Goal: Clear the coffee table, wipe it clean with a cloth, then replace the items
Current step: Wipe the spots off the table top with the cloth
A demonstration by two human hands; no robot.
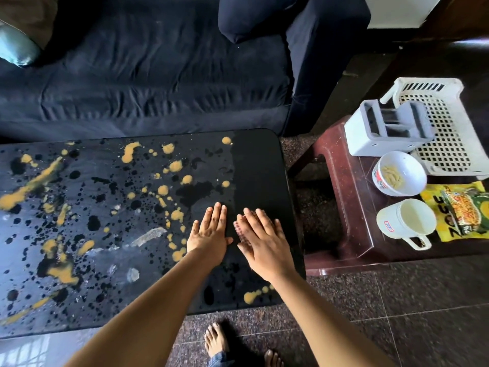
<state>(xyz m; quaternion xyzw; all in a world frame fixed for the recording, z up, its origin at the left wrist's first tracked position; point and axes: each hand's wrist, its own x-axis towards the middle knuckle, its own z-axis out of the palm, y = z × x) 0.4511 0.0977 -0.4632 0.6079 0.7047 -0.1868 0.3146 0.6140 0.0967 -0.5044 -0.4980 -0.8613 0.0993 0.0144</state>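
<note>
Head view looks down on a black coffee table (259,165) whose rounded right end sits just short of a dark red plastic stool (341,207), a narrow strip of speckled floor (312,215) between them. Both hands lie flat near that right end, close to the near edge. The left hand (210,234) rests palm down on the bare top with its fingers straight and together, grasping nothing. Just beside it, the right hand (264,239) is spread flat and presses down on a small pinkish cloth (239,229), of which only a strip shows at the fingers' left side; the fingers are not curled around it. A clean, dark band of tabletop runs from the hands to the far edge along the right end; left of it the surface is covered with yellow-orange splashes (132,151), black drops and grey smears. The table's far edge stands close against a dark blue sofa (148,75). On the stool are a white bowl (399,173), a white mug (406,222), a yellow snack packet (460,207), a grey-and-white holder (389,131) and a white perforated basket (447,123). Bare feet (217,340) stand on open floor at the table's near edge.
</note>
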